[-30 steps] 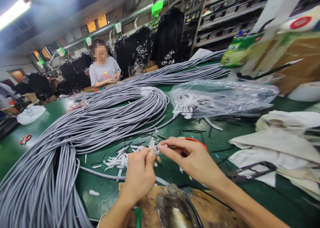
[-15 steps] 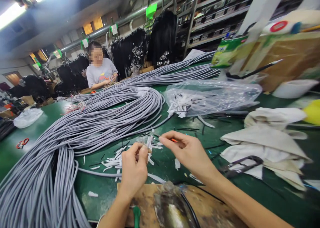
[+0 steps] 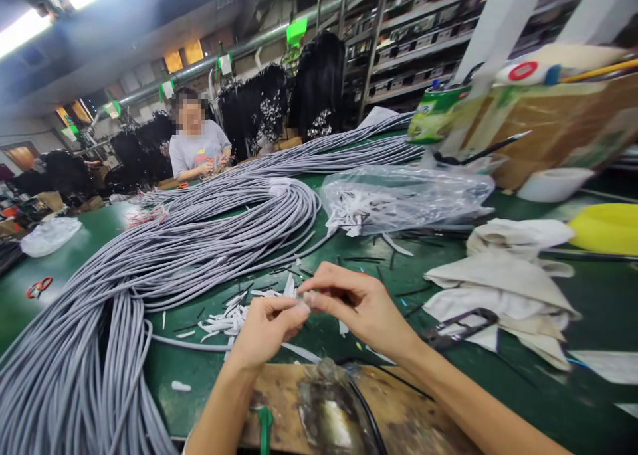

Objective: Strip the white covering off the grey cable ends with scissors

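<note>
My left hand point(image 3: 269, 329) and my right hand point(image 3: 361, 302) meet over the green table, fingertips pinched together. What sits between the fingertips is too small and covered to name. A bit of orange shows behind my right hand's knuckles. One grey cable point(image 3: 192, 344) runs across the table toward my left wrist and passes out of sight there. White strips point(image 3: 224, 323) and short dark pieces lie scattered just beyond my hands. A large bundle of grey cables point(image 3: 199, 242) curves over the table on the left.
A clear plastic bag point(image 3: 413, 196) with white strips lies behind my hands. On the right are a pale cloth point(image 3: 508, 282), pliers point(image 3: 461, 325) and a cardboard box point(image 3: 543, 129). A wooden board point(image 3: 419, 415) is in front of me. Across the table sits a person point(image 3: 199, 149).
My right hand has moved left, and its fingertips now meet those of my left hand, where before they were apart. The view has shifted slightly.
</note>
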`<state>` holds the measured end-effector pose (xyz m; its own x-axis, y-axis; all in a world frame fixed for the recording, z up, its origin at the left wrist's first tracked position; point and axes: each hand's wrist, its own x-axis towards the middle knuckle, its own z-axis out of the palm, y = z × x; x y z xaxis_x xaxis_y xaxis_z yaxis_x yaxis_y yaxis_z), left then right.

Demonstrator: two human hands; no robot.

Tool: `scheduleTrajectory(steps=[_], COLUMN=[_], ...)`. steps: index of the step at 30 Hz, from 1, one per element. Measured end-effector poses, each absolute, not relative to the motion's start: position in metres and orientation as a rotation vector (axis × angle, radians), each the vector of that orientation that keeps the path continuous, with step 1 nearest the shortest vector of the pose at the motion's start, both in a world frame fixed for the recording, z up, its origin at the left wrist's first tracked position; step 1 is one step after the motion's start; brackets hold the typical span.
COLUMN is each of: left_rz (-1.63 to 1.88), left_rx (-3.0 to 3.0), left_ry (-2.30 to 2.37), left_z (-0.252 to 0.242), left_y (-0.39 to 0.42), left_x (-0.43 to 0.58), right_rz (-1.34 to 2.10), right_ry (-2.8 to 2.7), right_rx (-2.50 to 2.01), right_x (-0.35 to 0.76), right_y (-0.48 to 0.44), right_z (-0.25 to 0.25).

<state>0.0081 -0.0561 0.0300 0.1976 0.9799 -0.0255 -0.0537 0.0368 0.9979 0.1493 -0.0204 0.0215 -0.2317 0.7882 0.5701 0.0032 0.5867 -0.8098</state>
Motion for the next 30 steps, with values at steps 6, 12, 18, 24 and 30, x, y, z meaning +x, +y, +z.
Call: scheduleTrajectory(steps=[6,12,18,24,30], left_rz=[1.063,1.132,1.082,1.072,1.271], left_rx=[1.072,0.939,0.874,0.838,0.768], left_ry=[1.073,1.157,1.166,1.138,1.124], left_z=[0.029,0.02,0.016,0.019,0.024], left_y=[-0.053,-0.048,-0.047,-0.046,-0.045], left_x=[0.006,0.009,0.011,0.012,0.008], right_rz=[0.825,0.852,0.997,1.329,1.123], right_ry=[-1.697,-1.686,-1.675,-1.598,-1.457], right_rx=[-0.652,-0.655,-0.629,-0.786,-0.996], right_x=[0.15,0.147,0.147,0.143,0.145], right_y=[-0.021,-0.022,-0.024,-0.025,-0.016], right_z=[0.025,0.023,0.023,0.023,0.016])
